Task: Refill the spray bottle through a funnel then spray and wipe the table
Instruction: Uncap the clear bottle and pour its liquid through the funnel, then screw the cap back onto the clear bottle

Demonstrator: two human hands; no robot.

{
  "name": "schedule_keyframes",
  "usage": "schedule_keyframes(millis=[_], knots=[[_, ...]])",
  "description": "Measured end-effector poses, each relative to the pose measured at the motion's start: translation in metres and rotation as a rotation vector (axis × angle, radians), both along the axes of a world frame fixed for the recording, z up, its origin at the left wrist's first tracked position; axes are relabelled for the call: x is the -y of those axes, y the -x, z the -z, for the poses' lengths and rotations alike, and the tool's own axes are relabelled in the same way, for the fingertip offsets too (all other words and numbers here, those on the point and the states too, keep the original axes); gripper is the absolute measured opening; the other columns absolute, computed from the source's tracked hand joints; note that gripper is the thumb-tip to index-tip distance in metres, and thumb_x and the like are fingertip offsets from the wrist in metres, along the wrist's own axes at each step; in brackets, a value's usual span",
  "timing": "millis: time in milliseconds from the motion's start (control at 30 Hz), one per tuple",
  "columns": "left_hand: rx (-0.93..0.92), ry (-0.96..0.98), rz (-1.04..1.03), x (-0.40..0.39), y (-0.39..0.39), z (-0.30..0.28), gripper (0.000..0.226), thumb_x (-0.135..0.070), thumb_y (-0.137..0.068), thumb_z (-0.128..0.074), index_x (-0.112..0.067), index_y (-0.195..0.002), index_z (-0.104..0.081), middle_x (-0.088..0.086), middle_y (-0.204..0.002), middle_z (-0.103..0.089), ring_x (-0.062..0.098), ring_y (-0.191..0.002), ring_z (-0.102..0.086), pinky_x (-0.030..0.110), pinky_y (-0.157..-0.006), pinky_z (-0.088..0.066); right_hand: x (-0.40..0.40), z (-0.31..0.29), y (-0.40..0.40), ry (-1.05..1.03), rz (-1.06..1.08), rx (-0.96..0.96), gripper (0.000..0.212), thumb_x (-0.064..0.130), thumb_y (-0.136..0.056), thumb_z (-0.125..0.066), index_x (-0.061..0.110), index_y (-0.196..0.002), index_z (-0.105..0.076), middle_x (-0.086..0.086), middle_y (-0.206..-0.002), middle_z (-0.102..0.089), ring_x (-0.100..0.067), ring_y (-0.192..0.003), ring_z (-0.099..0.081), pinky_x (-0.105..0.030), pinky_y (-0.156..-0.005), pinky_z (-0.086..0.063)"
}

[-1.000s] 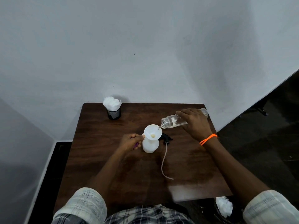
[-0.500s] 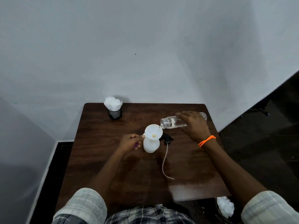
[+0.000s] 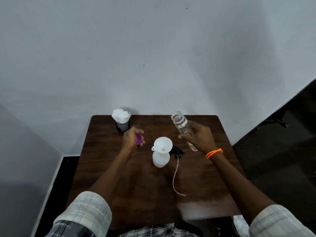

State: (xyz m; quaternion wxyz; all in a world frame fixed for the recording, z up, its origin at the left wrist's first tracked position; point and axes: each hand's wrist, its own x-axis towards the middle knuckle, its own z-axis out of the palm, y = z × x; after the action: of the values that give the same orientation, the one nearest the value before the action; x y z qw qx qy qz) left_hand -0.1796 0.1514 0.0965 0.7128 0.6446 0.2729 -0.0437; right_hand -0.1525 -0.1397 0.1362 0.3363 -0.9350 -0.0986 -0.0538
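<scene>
The right hand (image 3: 200, 139) grips a clear water bottle (image 3: 183, 127), fingers and thumb curled round its lower body, and holds it raised above the right half of the bench (image 3: 213, 177). The bottle is tilted only a little from upright, its open neck pointing up and toward the far edge, with some clear liquid visible inside. An orange beaded band (image 3: 214, 153) circles the right wrist.

The left hand (image 3: 132, 139) is lifted over the bench's far left part, its fingers curled round a small purple cap (image 3: 139, 139), apart from the other things.

Near the middle of the bench stands the white spray bottle (image 3: 161, 159), upright, with a white funnel (image 3: 162, 145) seated in its neck; neither hand touches them. Just beside the bottle on its right lies the black spray head (image 3: 177, 150), flat on the wood, and its thin clear dip tube (image 3: 175, 178) curves from it toward the near edge.

At the far left corner a black cup (image 3: 122, 126) holds a bunch of white tissues (image 3: 121, 115). The bench is dark brown wood, set against a plain grey wall (image 3: 153, 57). Pale checked sleeves show at the bottom of the head view, and something white and crumpled (image 3: 241, 224) lies below the bench's near right corner; what it is cannot be told.
</scene>
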Motion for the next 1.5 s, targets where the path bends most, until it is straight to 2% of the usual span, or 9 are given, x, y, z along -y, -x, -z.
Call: schedule_keyframes(millis=[67,133,200,300,433,633,1000,1267,1500], knots=[[0.04,-0.016,-0.015,0.005,-0.017,-0.013,0.022,-0.017,-0.092,-0.046,-0.003,-0.09,-0.063,0.017,-0.065,-0.058,0.024,-0.048,-0.057,0.024,-0.046,-0.045,-0.008,-0.008,0.0,-0.154,-0.004,-0.038,0.05,0.047,-0.063,-0.093,0.027,-0.105,-0.074,0.012,-0.089,-0.076,-0.001,-0.081,-0.07,-0.024,-0.074,-0.056],[0.089,-0.1,-0.024,0.01,-0.033,-0.025,0.02,-0.026,-0.091,-0.058,-0.01,-0.103,-0.061,0.01,-0.068,-0.065,0.021,-0.062,-0.065,0.035,-0.069,-0.055,-0.018,-0.016,-0.001,-0.283,-0.007,-0.071,0.043,0.04,-0.065,-0.095,0.024,-0.1,-0.076,0.009,-0.085,-0.077,-0.004,-0.081,-0.073,-0.022,-0.074,-0.057],[0.144,-0.192,-0.03,0.017,-0.043,-0.041,0.045,-0.041,-0.084,-0.074,-0.017,-0.117,-0.055,0.0,-0.084,-0.068,0.014,-0.078,-0.067,0.034,-0.081,-0.054,-0.025,-0.02,-0.001,-0.37,-0.011,-0.096,0.037,0.037,-0.066,-0.095,0.021,-0.095,-0.077,0.006,-0.084,-0.078,-0.008,-0.081,-0.075,-0.024,-0.074,-0.058],[0.227,-0.18,-0.055,0.025,-0.052,-0.065,0.068,-0.057,-0.065,-0.087,-0.021,-0.115,-0.06,-0.004,-0.099,-0.069,0.011,-0.089,-0.07,0.03,-0.082,-0.057,-0.035,-0.023,-0.002,-0.424,-0.034,-0.141,0.04,0.041,-0.066,-0.094,0.019,-0.096,-0.078,0.003,-0.087,-0.079,-0.013,-0.086,-0.076,-0.035,-0.08,-0.062],[0.371,-0.042,0.006,0.035,-0.06,-0.083,0.058,-0.047,-0.059,-0.095,-0.019,-0.104,-0.072,0.002,-0.098,-0.077,0.019,-0.091,-0.076,0.04,-0.086,-0.062,-0.046,-0.024,0.001,-0.456,-0.073,-0.174,0.038,0.039,-0.067,-0.094,0.019,-0.096,-0.078,0.001,-0.087,-0.079,-0.021,-0.088,-0.076,-0.044,-0.082,-0.062],[0.481,-0.104,0.102,0.043,-0.065,-0.096,0.045,-0.036,-0.063,-0.094,-0.024,-0.103,-0.077,-0.005,-0.098,-0.078,0.012,-0.098,-0.074,0.039,-0.094,-0.059,-0.059,-0.028,0.01,-0.479,-0.107,-0.182,0.033,0.034,-0.066,-0.095,0.021,-0.092,-0.078,0.002,-0.084,-0.079,-0.014,-0.08,-0.075,-0.036,-0.074,-0.061],[0.514,-0.229,0.329,0.042,-0.063,-0.102,0.042,-0.023,-0.066,-0.095,-0.019,-0.105,-0.08,-0.004,-0.098,-0.079,0.012,-0.096,-0.074,0.029,-0.092,-0.058,-0.058,-0.032,0.005,-0.41,-0.094,-0.18,0.036,0.04,-0.064,-0.094,0.019,-0.086,-0.076,0.001,-0.081,-0.078,-0.018,-0.081,-0.075,-0.042,-0.076,-0.061],[0.514,-0.091,0.332,0.04,-0.06,-0.101,0.037,-0.009,-0.076,-0.087,-0.01,-0.111,-0.077,0.002,-0.106,-0.078,0.016,-0.101,-0.073,0.029,-0.093,-0.057,-0.056,-0.033,0.0,-0.387,-0.051,-0.179,0.042,0.047,-0.061,-0.094,0.015,-0.078,-0.072,-0.006,-0.076,-0.075,-0.027,-0.076,-0.072,-0.046,-0.07,-0.059],[0.524,-0.027,0.28,0.044,-0.057,-0.102,0.031,-0.006,-0.079,-0.084,-0.005,-0.108,-0.074,0.006,-0.104,-0.077,0.012,-0.095,-0.071,0.031,-0.09,-0.057,-0.056,-0.038,0.0,-0.39,-0.073,-0.181,0.03,0.039,-0.063,-0.095,0.025,-0.077,-0.073,0.003,-0.075,-0.076,-0.011,-0.072,-0.073,-0.027,-0.064,-0.057]])
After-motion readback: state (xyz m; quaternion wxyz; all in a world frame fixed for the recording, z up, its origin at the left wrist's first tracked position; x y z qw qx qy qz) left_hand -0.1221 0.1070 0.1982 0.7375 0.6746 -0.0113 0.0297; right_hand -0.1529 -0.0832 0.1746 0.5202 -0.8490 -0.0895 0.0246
